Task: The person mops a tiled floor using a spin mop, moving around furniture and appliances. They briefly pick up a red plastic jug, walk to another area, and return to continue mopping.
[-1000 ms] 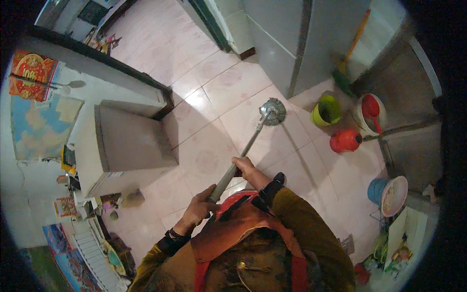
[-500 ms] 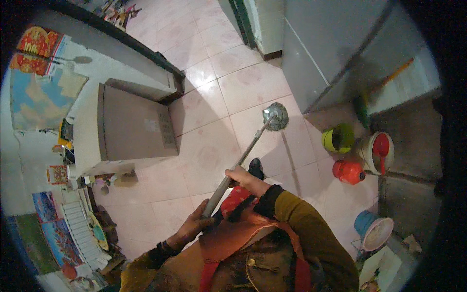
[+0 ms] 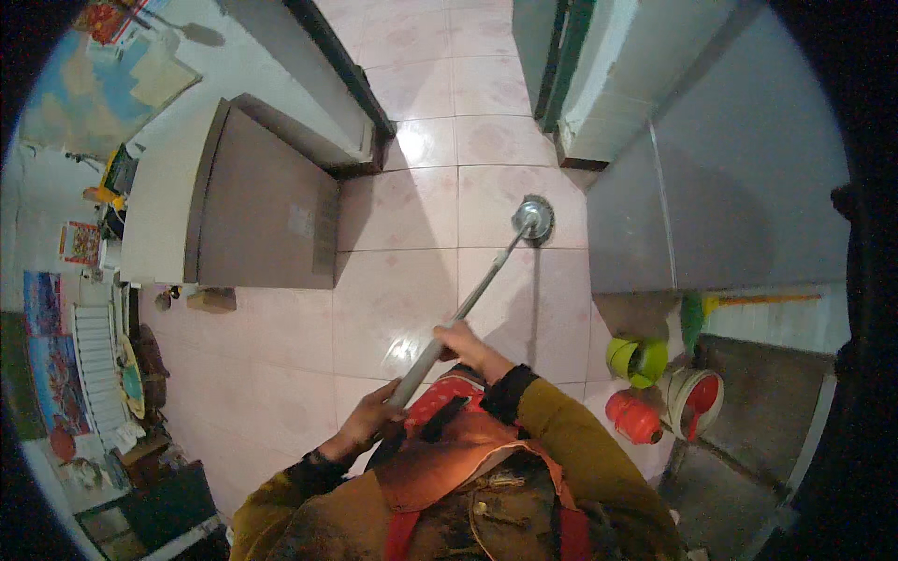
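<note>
A mop with a long grey handle point(image 3: 477, 292) runs slantwise from my body out to the floor. Its round metal head point(image 3: 533, 220), edged with dark strands, rests on the pinkish tiles. My left hand point(image 3: 372, 418) is wrapped round the thick upper end of the handle, close to my waist. Further down the handle, my right hand point(image 3: 468, 347) grips it with closed fingers. Below the hands hang my orange-brown apron point(image 3: 435, 477) and a red patterned cloth point(image 3: 444, 397).
Ahead, a doorway opens between dark green frames point(image 3: 554, 65). A brown-grey cabinet point(image 3: 267, 201) stands left, a large grey refrigerator-like cabinet point(image 3: 720, 215) right. Near the right side sit a lime-green bucket point(image 3: 645, 363), a red container point(image 3: 633, 418), a white bucket point(image 3: 675, 397) and a green-bristled broom point(image 3: 692, 321).
The view has turned left, so the doorway now lies straight ahead and the buckets sit lower. The mop head has shifted over the floor toward the doorway. Both hands keep their hold.
</note>
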`<state>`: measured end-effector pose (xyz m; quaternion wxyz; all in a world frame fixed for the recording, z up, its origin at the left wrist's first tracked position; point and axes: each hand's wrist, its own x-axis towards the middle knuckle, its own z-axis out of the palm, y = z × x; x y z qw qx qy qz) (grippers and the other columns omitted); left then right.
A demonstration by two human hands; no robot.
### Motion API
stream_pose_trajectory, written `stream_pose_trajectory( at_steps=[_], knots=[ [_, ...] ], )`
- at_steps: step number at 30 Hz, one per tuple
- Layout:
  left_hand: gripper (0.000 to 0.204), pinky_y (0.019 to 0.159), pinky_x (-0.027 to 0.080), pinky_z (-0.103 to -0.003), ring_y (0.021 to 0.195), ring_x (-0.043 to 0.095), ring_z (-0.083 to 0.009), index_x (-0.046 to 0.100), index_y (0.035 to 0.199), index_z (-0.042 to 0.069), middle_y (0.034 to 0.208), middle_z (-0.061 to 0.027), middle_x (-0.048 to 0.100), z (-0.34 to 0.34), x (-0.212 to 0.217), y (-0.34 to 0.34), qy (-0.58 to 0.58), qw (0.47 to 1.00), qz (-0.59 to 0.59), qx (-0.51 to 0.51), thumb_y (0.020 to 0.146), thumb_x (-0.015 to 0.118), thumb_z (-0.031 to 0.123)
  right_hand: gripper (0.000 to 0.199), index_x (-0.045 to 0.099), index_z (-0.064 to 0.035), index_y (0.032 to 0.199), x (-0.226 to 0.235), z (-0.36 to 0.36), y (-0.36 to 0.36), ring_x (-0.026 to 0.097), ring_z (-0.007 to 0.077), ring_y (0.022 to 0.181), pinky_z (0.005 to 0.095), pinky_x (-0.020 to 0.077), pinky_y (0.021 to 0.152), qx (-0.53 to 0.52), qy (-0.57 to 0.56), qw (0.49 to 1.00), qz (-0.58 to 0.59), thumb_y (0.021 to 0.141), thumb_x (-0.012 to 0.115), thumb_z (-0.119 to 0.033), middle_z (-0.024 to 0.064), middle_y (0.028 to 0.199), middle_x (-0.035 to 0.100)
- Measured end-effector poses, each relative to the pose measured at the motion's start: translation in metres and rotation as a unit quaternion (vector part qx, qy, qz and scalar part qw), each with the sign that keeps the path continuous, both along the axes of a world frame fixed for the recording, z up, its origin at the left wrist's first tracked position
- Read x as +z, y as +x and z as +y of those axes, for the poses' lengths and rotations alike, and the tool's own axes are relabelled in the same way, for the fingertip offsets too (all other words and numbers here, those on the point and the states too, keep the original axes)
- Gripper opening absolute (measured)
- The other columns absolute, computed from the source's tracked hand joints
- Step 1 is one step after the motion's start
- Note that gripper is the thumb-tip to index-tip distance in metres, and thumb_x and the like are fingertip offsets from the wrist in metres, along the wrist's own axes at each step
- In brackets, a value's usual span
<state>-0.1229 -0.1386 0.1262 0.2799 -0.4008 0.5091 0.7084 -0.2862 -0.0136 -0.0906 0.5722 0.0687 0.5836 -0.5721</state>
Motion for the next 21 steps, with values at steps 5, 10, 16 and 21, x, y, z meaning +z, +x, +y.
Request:
stream_pose_trajectory(
  at_steps=[5, 10, 16, 21],
  knots=[
    [0.071, 0.056, 0.042, -0.022, 0.062, 0.05, -0.009, 0.035, 0.143, 0.004, 0.086, -0.0021, 0.057, -0.019, 0.047, 0.052, -0.087, 0.993, -0.045, 0.061, 0.079, 0.066, 0.005, 0.031, 0.059, -0.0034, 0.087, 0.023, -0.042, 0.038, 0.061, 0.016, 0.065, 0.031, 0.0542, 0.063, 0.108, -0.231, 0.964, -0.08, 0.085, 0.063, -0.033, 0.0048, 0.074, 0.059],
    [0.075, 0.063, 0.045, -0.023, 0.072, 0.054, -0.0093, 0.035, 0.143, 0.001, 0.096, -0.006, 0.061, -0.002, 0.036, 0.047, -0.192, 0.973, -0.085, 0.095, 0.076, 0.069, 0.001, 0.023, 0.06, -0.0045, 0.076, 0.021, -0.08, 0.016, 0.055, 0.016, 0.047, 0.0307, 0.0492, 0.045, 0.155, -0.112, 0.972, -0.14, 0.074, 0.07, -0.026, 0.0053, 0.062, 0.055],
    [0.073, 0.061, 0.043, -0.022, 0.07, 0.051, -0.0086, 0.035, 0.143, 0.0, 0.092, -0.0025, 0.059, 0.005, 0.02, -0.057, -0.156, 0.963, -0.084, 0.203, 0.078, 0.069, 0.006, 0.022, 0.056, -0.0008, 0.064, -0.001, -0.119, -0.086, 0.052, 0.0181, 0.042, 0.0324, 0.0441, 0.037, 0.184, -0.05, 0.976, -0.105, 0.066, 0.07, -0.017, 0.0081, 0.056, 0.054],
    [0.064, 0.041, 0.034, -0.023, 0.049, 0.04, -0.0077, 0.03, 0.147, 0.014, 0.072, -0.0014, 0.05, -0.014, -0.011, -0.204, -0.085, 0.959, -0.061, 0.263, 0.089, 0.06, 0.017, 0.022, 0.056, 0.0027, 0.061, -0.038, -0.171, -0.208, 0.053, 0.0224, 0.041, 0.0373, 0.0397, 0.033, 0.181, 0.005, 0.982, 0.061, 0.068, 0.069, -0.014, 0.0125, 0.056, 0.054]
  ],
)
